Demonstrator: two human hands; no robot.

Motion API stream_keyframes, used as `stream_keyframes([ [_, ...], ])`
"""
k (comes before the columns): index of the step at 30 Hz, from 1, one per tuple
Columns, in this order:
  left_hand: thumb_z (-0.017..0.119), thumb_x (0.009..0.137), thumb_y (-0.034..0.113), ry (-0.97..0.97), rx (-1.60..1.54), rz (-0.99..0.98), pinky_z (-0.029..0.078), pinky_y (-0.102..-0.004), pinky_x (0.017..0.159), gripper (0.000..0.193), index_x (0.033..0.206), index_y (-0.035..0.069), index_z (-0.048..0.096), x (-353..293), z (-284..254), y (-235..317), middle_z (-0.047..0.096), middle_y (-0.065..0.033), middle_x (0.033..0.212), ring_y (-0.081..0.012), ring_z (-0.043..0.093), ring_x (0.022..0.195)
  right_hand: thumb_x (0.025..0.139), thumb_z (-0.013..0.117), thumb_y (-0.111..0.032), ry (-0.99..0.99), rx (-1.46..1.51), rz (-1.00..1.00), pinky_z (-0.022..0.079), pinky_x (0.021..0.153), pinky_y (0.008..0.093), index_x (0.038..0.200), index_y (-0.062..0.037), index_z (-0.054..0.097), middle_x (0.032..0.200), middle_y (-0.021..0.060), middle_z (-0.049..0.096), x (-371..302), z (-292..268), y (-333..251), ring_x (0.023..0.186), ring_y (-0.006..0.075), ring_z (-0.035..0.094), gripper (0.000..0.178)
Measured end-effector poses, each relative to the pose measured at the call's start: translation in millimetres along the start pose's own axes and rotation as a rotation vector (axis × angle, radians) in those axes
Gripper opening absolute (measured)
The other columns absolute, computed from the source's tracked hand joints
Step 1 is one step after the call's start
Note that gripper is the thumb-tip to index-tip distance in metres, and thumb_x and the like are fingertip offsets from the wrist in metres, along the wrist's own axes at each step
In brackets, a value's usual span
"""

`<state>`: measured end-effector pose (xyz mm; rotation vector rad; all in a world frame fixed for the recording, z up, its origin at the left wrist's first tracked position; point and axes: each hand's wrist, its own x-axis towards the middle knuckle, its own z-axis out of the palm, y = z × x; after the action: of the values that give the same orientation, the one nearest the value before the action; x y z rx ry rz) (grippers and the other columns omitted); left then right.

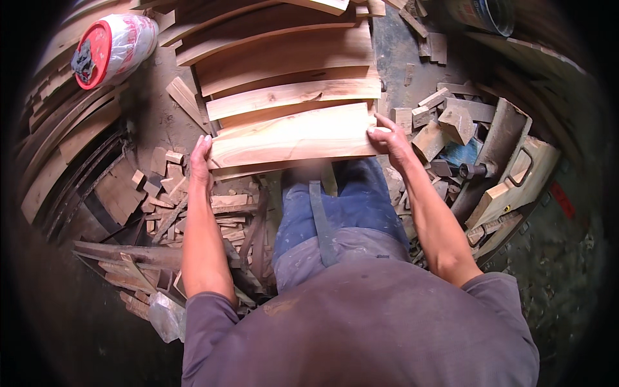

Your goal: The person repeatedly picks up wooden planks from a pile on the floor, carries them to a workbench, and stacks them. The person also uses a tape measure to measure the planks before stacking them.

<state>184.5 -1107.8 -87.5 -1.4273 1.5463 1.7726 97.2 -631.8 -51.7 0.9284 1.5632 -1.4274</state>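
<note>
A pale wooden board spans the space in front of my body, gripped at both ends. My left hand closes round its left end, thumb on the upper face. At the right end my right hand holds it, thumb on top and fingers partly hidden behind the edge. Just beyond lies a row of similar planks, the closest a light plank with a dark knot mark. Whether the held board rests on the wood beneath it I cannot tell.
Wood offcuts litter the floor at left, and more offcuts are heaped at right. A white bucket with a red lid stands far left. At right leans a board with a metal handle. A dark can sits far right.
</note>
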Motion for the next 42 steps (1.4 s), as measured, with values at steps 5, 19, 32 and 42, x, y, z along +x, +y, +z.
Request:
stream_keyframes([
  [5, 0.062, 0.092, 0.039, 0.057, 0.081, -0.076, 0.026, -0.0405, 0.122, 0.093, 0.155, -0.011, 0.015, -81, 26, 2, 0.023, -0.0316, 0.160, -0.0363, 0.032, 0.147, 0.076, 0.075, -0.013, -0.035, 0.041, -0.027, 0.047, 0.091, 0.0248, 0.138, -0.0028, 0.057, 0.115, 0.0067, 0.065, -20, -18, 11, 0.101, 0.0149, 0.060, 0.066],
  [19, 0.075, 0.081, 0.052, 0.043, 0.102, -0.047, 0.037, -0.0470, 0.115, 0.116, 0.158, -0.005, 0.009, -105, 24, 5, 0.034, -0.0357, 0.152, -0.0419, 0.042, 0.139, 0.080, 0.073, -0.016, -0.041, 0.095, 0.024, 0.046, 0.089, 0.0232, 0.141, 0.0010, 0.054, 0.118, 0.0079, 0.065, -69, -33, 26, 0.102, 0.0140, 0.061, 0.066],
  [32, 0.070, 0.083, 0.042, 0.104, 0.779, 0.241, 0.037, -0.0377, 0.114, 0.087, 0.149, -0.007, 0.040, 63, 79, 76, 0.050, -0.0299, 0.145, -0.0350, 0.049, 0.137, 0.073, 0.078, -0.034, 0.178, -0.650, -0.351, 0.043, 0.109, 0.0376, 0.143, 0.0037, 0.049, 0.137, 0.0287, 0.058, 46, -2, -60, 0.129, 0.0358, 0.057, 0.085],
  [42, 0.076, 0.081, 0.036, 0.027, 0.736, 0.106, 0.037, -0.0361, 0.114, 0.089, 0.147, -0.010, 0.040, 66, 66, 88, 0.049, -0.0272, 0.147, -0.0319, 0.049, 0.137, 0.077, 0.074, -0.021, 0.174, -0.734, -0.336, 0.038, 0.114, 0.0364, 0.139, 0.0081, 0.051, 0.141, 0.0281, 0.055, 43, -17, -85, 0.135, 0.0323, 0.051, 0.072],
])
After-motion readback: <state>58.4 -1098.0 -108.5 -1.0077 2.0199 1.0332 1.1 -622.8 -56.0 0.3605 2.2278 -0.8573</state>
